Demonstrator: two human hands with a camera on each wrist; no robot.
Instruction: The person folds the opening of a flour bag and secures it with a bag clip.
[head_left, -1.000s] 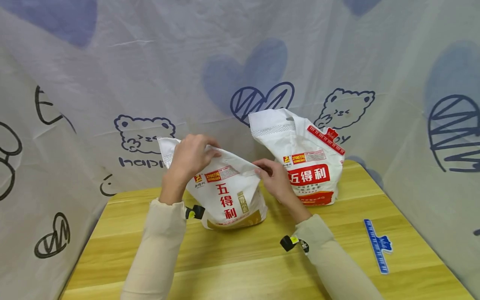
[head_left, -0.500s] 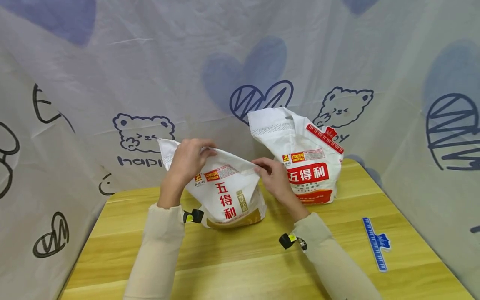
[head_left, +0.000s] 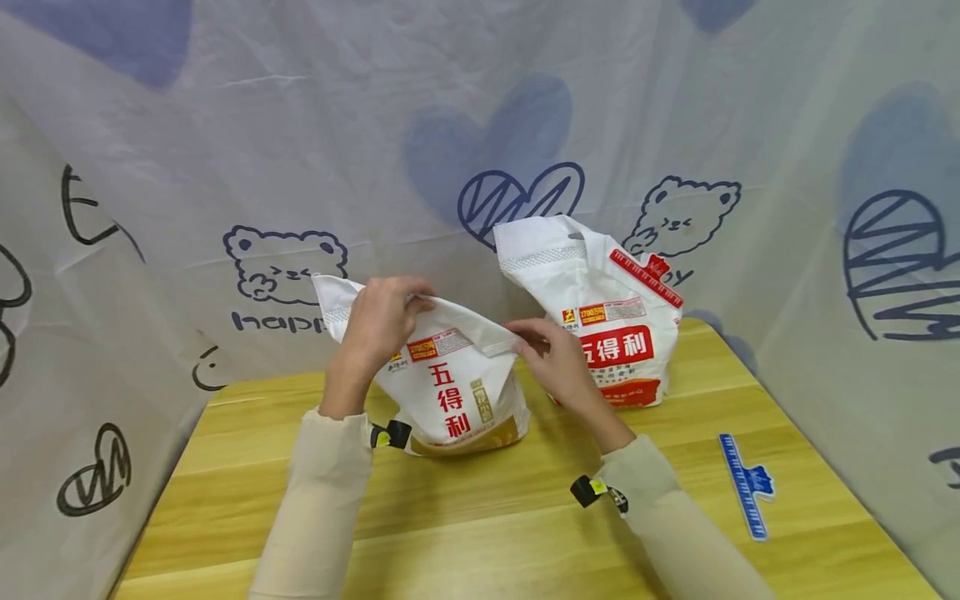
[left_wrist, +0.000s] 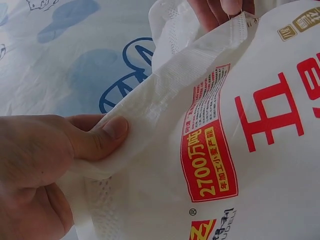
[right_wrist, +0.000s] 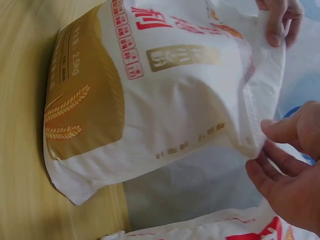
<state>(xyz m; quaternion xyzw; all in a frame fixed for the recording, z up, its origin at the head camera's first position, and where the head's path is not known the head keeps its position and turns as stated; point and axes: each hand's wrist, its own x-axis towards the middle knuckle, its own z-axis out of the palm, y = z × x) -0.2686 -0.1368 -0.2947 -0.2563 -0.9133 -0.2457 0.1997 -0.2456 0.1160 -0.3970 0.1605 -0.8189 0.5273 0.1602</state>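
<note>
Head view: my left hand (head_left: 378,321) pinches the top seam of the white flour bag (head_left: 450,392), which stands on the tabletop (head_left: 487,517), while my right hand (head_left: 555,358) pinches the seam's other end. The bag reads 五得利 in red down its front. A second bag (head_left: 607,317) behind it to the right carries the same name on a red band. Left wrist view adds a red label reading 2700万吨, my thumb pressed on the folded edge. Right wrist view alone shows the gold side panel with wheat ears and "2.5kg". A blue ruler (head_left: 742,487) lies to the right.
</note>
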